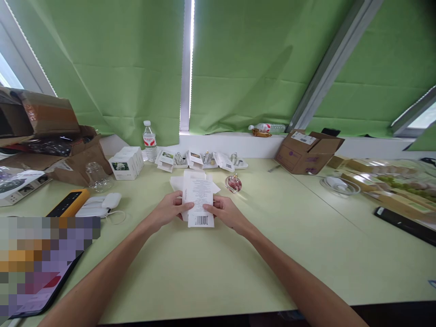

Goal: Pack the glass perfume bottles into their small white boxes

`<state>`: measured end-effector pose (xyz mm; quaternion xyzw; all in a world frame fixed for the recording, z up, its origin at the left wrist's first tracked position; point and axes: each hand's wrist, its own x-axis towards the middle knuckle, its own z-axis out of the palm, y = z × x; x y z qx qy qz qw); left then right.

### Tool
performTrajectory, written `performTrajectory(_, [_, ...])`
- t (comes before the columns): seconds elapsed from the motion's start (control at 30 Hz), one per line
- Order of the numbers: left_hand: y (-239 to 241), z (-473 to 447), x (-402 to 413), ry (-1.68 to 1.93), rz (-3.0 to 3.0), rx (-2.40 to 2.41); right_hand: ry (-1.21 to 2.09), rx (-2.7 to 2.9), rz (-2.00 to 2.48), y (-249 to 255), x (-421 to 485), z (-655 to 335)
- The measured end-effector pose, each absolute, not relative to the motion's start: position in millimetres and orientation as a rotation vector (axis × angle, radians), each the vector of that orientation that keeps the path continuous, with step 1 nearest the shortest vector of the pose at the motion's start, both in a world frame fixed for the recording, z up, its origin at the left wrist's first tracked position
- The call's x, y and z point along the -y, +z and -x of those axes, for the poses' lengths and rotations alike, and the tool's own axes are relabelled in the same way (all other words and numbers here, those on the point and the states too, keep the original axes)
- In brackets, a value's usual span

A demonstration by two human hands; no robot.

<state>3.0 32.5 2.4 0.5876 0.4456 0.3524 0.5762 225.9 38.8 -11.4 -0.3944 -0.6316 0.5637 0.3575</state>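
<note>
- Green blinds point(102, 59) fill the background above a pale table point(259, 272).
- Lower left of the frame: the left forearm passes close to a dark-edged device point(70, 268) with a pixelated screen; a dropped elbow could shove it.
- Left of centre: a white cable point(119, 221) loops near the forearm, and a careless wrist might snag it.
- Behind, left of centre: an upright water bottle point(150, 143) stands beside small white boxes point(127, 163); an overlong reach could tip it onto them.
- Centre: the left grip point(170, 206) is closed on the left edge of a white printed carton point(200, 200), thumb across its face.
- The carton is tilted above the table at the frame's centre, barcode end nearest the viewer. It looks thin, so hard thumb pressure could crease it; whether anything is inside, I cannot tell.
- The right grip point(226, 210) likewise pinches the right edge; uneven pulling between the two could tear a seam.
- Right of centre: a rounded glass ornament point(233, 182) sits just beyond the right grip; a sideways sweep of the knuckles might knock it rolling.
</note>
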Motion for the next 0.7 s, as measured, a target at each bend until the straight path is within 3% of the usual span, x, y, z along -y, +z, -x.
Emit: performTrajectory(0.7, [2.7,-5.1,-31.9,0.909,-1.366,-1.086,1.407,1.589,1.040,-12.0,-35.9,-222.9])
